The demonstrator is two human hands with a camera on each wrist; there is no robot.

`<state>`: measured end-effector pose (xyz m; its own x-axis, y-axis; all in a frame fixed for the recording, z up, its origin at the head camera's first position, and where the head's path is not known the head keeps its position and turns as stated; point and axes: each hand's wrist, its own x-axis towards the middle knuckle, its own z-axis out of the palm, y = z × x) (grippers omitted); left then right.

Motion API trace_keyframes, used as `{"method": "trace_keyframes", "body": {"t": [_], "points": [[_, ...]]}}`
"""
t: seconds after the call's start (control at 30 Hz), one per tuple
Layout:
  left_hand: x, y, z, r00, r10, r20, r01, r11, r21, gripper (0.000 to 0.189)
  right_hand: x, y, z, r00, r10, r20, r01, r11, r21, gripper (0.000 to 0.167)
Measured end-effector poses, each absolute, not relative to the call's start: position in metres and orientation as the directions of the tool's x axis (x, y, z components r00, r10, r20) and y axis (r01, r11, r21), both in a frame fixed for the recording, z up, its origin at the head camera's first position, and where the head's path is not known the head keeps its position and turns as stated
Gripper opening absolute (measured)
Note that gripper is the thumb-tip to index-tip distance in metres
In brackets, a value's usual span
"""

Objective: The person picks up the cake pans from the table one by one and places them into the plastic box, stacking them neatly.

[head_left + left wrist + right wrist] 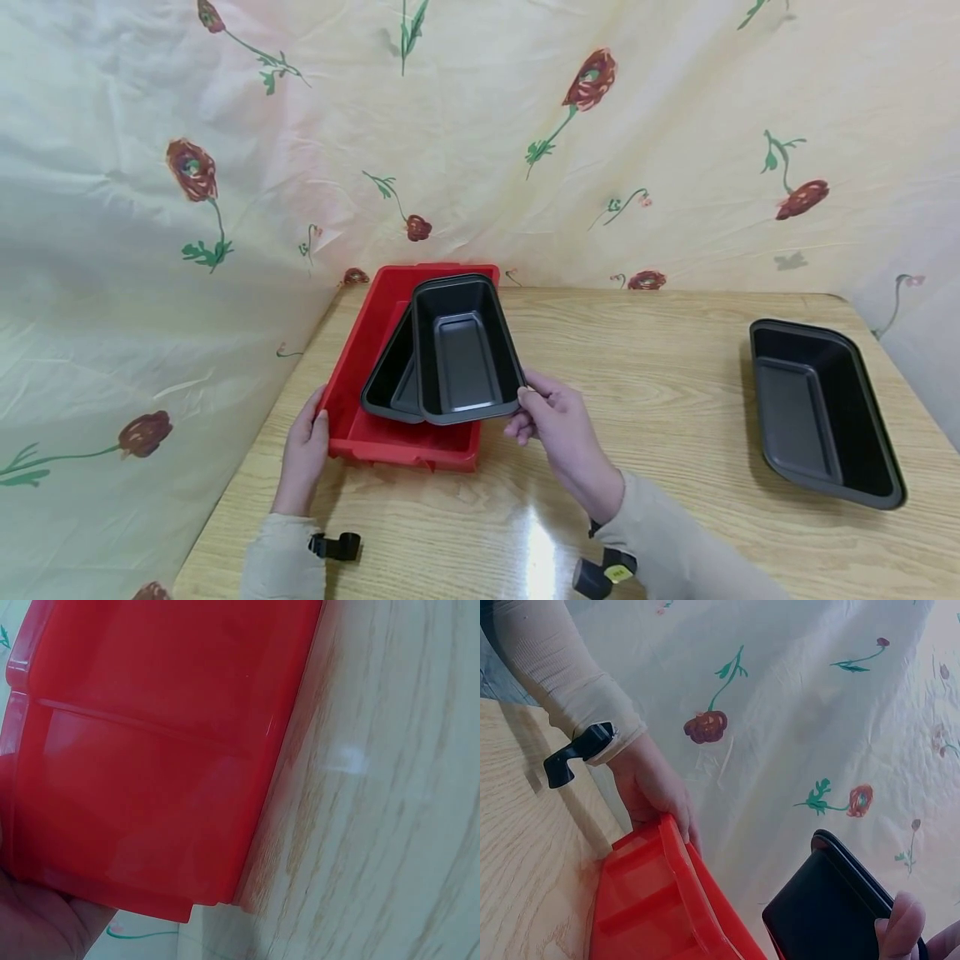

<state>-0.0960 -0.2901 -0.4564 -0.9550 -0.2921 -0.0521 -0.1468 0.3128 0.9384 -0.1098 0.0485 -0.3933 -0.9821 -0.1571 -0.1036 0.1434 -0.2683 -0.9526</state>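
My left hand grips the near left corner of a red plastic bin, fingers over its rim. My right hand pinches the near right corner of a black loaf pan between thumb and fingers. The held pan is tilted over the bin, its open side up, and its dark underside shows in the right wrist view. A second black loaf pan lies slanted in the bin, partly hidden beneath the held one. In the left wrist view, the bin's smooth outer wall fills much of the picture.
A third black loaf pan stands on the right side of the wood-grain table. Flower-printed cloth hangs behind the table and along its left side, close to the bin.
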Motion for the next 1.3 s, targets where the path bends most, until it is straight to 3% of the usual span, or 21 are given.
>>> {"method": "trace_keyframes", "body": {"t": [1.3], "points": [[-0.098,-0.291,-0.459,-0.952,-0.301,-0.053,-0.151,0.315,0.937,0.049,-0.119,0.013,-0.398,-0.971,-0.201,-0.127,0.185,-0.305,-0.934,0.038]]}}
